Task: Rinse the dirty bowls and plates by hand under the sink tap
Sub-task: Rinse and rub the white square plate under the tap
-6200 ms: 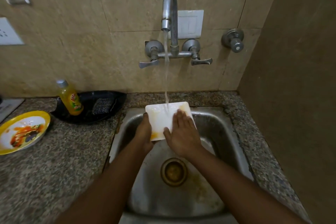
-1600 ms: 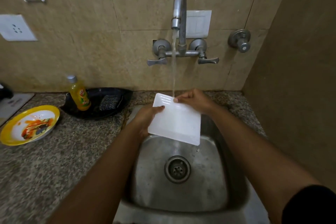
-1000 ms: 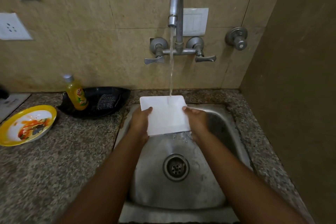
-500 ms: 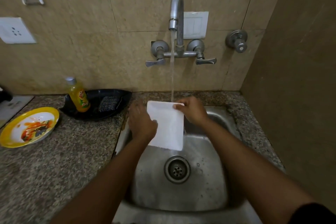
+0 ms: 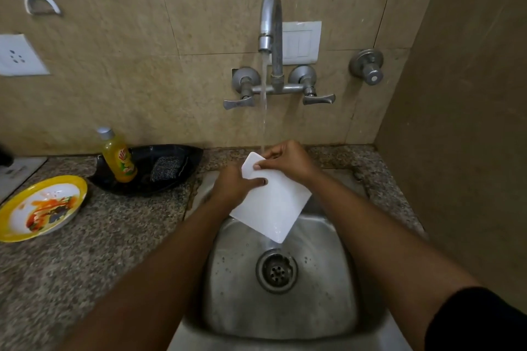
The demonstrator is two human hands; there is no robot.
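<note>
A white square plate (image 5: 273, 205) is tilted over the steel sink (image 5: 336, 279), its top corner under the running stream from the tap (image 5: 269, 23). My left hand (image 5: 235, 185) grips the plate's left edge, fingers lying across its face. My right hand (image 5: 286, 161) pinches the top corner from behind. Water runs off the plate's lowest corner toward the drain (image 5: 276, 270). A dirty yellow-rimmed plate (image 5: 40, 206) with orange smears lies on the counter at the left.
A black dish (image 5: 171, 174) behind the sink's left corner holds a yellow soap bottle (image 5: 118, 157) and a scrub pad (image 5: 166, 168). Granite counter (image 5: 85, 259) runs left of the sink. A brown wall (image 5: 470, 122) stands close on the right. A valve knob (image 5: 368, 65) juts from the tiles.
The white plate has been turned so one corner points down at the drain. My right hand shifted to the top corner and my left fingers came across the plate's face.
</note>
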